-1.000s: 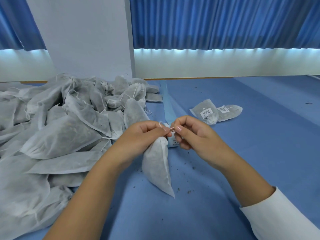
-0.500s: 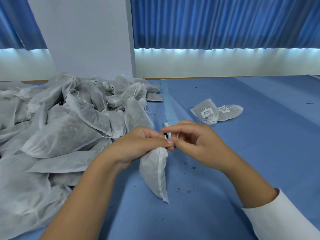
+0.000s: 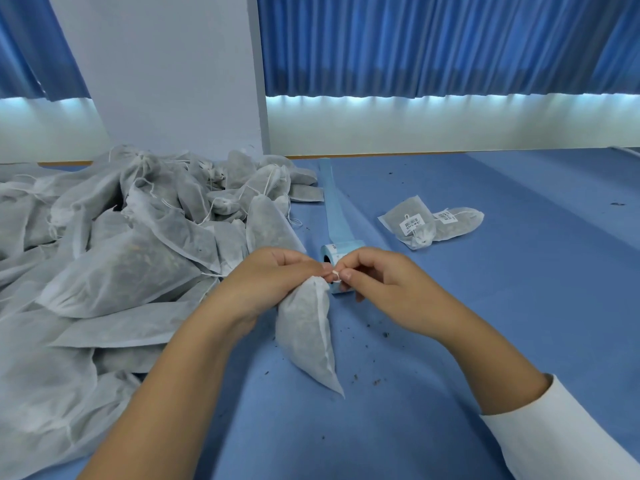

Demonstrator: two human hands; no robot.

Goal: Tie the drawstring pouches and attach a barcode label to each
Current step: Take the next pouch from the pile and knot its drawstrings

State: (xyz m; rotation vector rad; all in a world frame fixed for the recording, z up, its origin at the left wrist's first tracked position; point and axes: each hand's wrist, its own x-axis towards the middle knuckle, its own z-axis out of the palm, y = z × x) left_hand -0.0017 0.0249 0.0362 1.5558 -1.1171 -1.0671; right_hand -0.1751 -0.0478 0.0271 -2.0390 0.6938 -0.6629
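Knotting a pouch's drawstring just in front of the label roll

The left hand (image 3: 273, 282) is closed round the gathered neck of the pouch (image 3: 306, 336), keeping it shut, while the right hand (image 3: 375, 277) pinches the white drawstring (image 3: 335, 274) at the mouth, apparently to tie it. The pouch hangs slantwise, neck up toward the label roll (image 3: 337, 258), long axis running down to a bottom corner on the bench (image 3: 519, 306). Untied pouches (image 3: 121, 265) are heaped left of the roll; two labelled pouches (image 3: 427, 225) lie to its right.
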